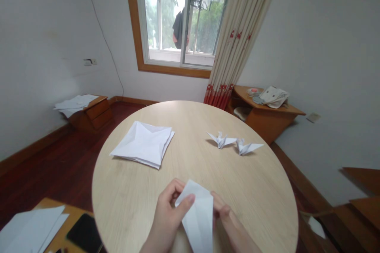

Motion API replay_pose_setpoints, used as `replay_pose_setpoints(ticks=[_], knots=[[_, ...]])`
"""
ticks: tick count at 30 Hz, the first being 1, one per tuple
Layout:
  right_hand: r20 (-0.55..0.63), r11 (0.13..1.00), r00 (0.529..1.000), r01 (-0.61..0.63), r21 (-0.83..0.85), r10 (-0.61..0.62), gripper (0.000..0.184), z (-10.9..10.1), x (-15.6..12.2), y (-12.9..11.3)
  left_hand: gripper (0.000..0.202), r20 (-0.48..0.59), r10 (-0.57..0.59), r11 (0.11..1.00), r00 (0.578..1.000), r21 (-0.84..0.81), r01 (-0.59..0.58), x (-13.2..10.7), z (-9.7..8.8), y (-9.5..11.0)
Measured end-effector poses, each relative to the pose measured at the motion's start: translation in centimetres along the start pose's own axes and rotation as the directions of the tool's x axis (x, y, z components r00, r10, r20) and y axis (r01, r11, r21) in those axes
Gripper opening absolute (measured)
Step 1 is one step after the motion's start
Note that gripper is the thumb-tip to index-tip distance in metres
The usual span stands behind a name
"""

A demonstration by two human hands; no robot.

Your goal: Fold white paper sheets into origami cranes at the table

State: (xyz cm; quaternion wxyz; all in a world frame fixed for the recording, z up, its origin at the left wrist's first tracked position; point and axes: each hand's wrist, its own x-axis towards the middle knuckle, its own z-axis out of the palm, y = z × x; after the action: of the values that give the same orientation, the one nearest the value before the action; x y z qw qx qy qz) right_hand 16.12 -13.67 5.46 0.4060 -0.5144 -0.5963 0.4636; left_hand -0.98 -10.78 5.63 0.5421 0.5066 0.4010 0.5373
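White paper (198, 215) pinched in our left hand (166, 221) and right hand (227, 217), mid-fold; two cranes (234, 143) finished on the counter (133, 189), creased sheets (144, 143) waiting

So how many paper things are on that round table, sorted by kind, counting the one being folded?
Finished paper cranes: 2, one beside the other.
Stack of creased paper sheets: 1; the number of sheets in it cannot be told.
Part-folded paper, held between the left hand and the right hand: 1.
Total: 4 on the round table.
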Motion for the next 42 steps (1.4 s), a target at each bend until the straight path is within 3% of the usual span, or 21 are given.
replay_pose_setpoints(ticks=[3, 7, 12, 14, 18, 22, 28, 30, 33, 36, 38, 39, 40, 42], knots=[[-0.274, 0.994, 0.957, 0.087, -0.064, -0.101, 0.052, 0.9, 0.0, 0.6, 0.032, -0.116, -0.218, 0.962, 0.969, -0.196, 0.193, 0.1, 0.8, -0.6], [-0.335, 0.949, 0.898, 0.213, -0.234, -0.284, 0.031, 1.9, -0.2, 1.0, 0.034, -0.145, -0.402, 0.86, 0.904, -0.4, 0.318, 0.0, 1.7, -1.6], [-0.462, 0.963, 0.88, -0.027, -0.27, -0.105, 0.025, 2.4, 0.1, 1.2, 0.043, -0.163, -0.365, 0.895, 0.917, -0.334, 0.297, -0.6, 2.4, -2.4], [-0.431, 0.96, 0.898, -0.04, -0.277, -0.086, 0.026, 2.4, 0.2, 1.3, 0.044, -0.167, -0.338, 0.914, 0.926, -0.294, 0.28, -0.8, 2.5, -2.5], [-0.308, 0.95, 0.939, 0.053, -0.307, -0.152, 0.03, 2.4, 0.1, 1.4, 0.045, -0.179, -0.275, 0.948, 0.945, -0.215, 0.235, -1.0, 2.2, -2.4], [-0.256, 0.943, 0.947, 0.11, -0.315, -0.196, 0.009, 1.7, 0.1, 1.1, 0.043, -0.155, -0.254, 0.962, 0.955, -0.139, 0.233, -1.0, 1.8, -2.2], [-0.141, 0.99, 0.989, 0.015, -0.138, -0.035, 0.019, 0.1, 0.8, 0.1, 0.036, -0.035, -0.131, 0.99, 0.991, 0.037, 0.132, -0.7, 1.1, -1.1], [-0.119, 0.989, 0.992, 0.011, -0.148, -0.029, 0.026, -0.2, 0.9, 0.2, 0.033, 0.021, -0.122, 0.991, 0.992, 0.05, 0.121, -0.5, 0.7, -0.7], [-0.073, 0.937, 0.984, 0.128, -0.324, -0.16, 0.031, -0.6, 0.6, 0.8, 0.033, 0.084, -0.144, 0.989, 0.986, 0.05, 0.14, -0.2, 0.1, -0.8], [-0.04, 0.806, 0.943, 0.261, -0.532, -0.331, 0.035, -0.8, 0.0, 1.3, 0.031, 0.064, -0.216, 0.974, 0.974, 0.09, 0.21, -0.2, -0.5, -1.9], [-0.036, 0.701, 0.914, 0.283, -0.655, -0.403, 0.036, -0.9, -0.3, 1.3, 0.024, -0.122, -0.137, 0.977, 0.983, 0.146, 0.154, -0.5, -0.6, -2.9], [-0.03, 0.646, 0.903, 0.282, -0.709, -0.428, 0.036, -0.9, -0.5, 1.2, 0.023, -0.262, -0.017, 0.981, 0.965, 0.181, 0.067, -0.9, -0.6, -3.3], [-0.019, 0.594, 0.895, 0.281, -0.754, -0.447, 0.036, -0.9, -0.6, 1.0, 0.024, -0.382, 0.129, 0.974, 0.915, 0.224, -0.044, -1.2, -0.5, -3.5], [0.014, 0.516, 0.879, 0.293, -0.805, -0.477, 0.035, -0.6, -0.7, 0.7, 0.032, -0.432, 0.349, 0.924, 0.832, 0.308, -0.227, -1.8, 0.1, -3.7]])
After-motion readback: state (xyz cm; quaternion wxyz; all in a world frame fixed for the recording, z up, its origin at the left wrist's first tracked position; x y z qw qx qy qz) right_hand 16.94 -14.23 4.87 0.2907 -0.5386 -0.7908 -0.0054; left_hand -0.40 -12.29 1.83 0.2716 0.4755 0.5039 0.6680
